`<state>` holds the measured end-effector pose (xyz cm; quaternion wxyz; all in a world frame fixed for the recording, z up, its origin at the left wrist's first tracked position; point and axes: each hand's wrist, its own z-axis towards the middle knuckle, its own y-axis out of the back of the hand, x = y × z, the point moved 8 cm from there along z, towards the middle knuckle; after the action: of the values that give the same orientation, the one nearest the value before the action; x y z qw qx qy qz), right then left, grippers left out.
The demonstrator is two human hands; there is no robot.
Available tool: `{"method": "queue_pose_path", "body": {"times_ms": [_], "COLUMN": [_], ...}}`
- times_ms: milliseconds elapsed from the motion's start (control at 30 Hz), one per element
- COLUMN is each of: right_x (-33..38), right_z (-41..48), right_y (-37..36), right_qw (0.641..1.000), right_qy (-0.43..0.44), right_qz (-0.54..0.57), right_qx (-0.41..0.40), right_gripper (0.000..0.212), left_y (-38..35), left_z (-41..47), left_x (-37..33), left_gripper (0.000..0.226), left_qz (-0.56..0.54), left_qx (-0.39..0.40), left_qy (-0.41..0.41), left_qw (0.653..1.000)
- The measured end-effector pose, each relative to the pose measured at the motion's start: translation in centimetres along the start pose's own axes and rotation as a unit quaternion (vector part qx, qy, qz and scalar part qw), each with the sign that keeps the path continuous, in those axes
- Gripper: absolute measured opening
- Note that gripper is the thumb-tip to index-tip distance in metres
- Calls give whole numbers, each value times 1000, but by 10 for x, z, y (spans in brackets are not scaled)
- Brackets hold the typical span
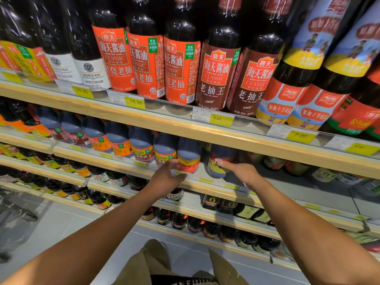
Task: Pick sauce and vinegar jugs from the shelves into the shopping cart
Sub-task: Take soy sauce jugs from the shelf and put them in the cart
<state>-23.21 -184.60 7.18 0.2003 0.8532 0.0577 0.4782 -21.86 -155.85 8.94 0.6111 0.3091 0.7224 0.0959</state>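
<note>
Above the wooden lip (216,191) of the second shelf down stands a row of dark soy sauce jugs, upright, long axes vertical, with their tops close under the upper shelf board (205,136) that overhangs the lip. Two jugs concern the reach: a red-labelled jug (188,159) and, across a narrow gap, a yellow-labelled jug (219,163), both just behind the lip. The left hand (166,177) comes in over the lip in front of the red-labelled jug and slightly to its left, fingers spread in an open cup with the thumb low near the lip. It holds nothing, and whether its fingertips already touch the label I cannot tell. The right hand (243,171) crosses the lip further right, its fingers straight, their tips resting on the yellow-labelled jug's label without curling round it. Each jug therefore lies straight ahead of its own hand, so each hand is the nearer one for its jug. Room looks tight: the board overhead probably rules out lifting, and a neighbouring jug (164,151) stands against the red-labelled one's left side. The likely way out is forward over the lip towards the person, using the gap between the two jugs for finger room. The shopping cart is out of view.
</note>
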Motion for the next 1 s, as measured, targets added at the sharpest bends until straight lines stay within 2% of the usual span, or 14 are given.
{"method": "queue_pose_path", "body": {"times_ms": [200,333,367,500,567,833,1000], "right_x": [-8,-11,-10,-6,-4,0,5], "right_z": [6,6,6,10,11,3,-1], "right_y": [-6,-12,-14,-21,-24,-26,-29], "right_qw": [999,999,999,996,995,996,995], "right_qy": [14,25,23,18,17,40,56], "right_qz": [-37,-34,-41,-78,-78,-55,-62], "right_qx": [-5,13,21,50,51,50,59], "right_gripper": [94,48,48,72,74,49,48], "left_y": [-12,-18,-18,-19,-18,-20,-21], "left_z": [11,9,8,11,11,8,2], "left_x": [3,7,9,15,14,15,13], "left_gripper": [60,60,57,54,55,54,67], "left_qz": [96,57,45,-3,-14,-40,-32], "left_qx": [6,10,13,15,15,39,70], "left_qy": [12,17,19,39,43,49,63], "left_qw": [995,998,999,999,999,997,995]}}
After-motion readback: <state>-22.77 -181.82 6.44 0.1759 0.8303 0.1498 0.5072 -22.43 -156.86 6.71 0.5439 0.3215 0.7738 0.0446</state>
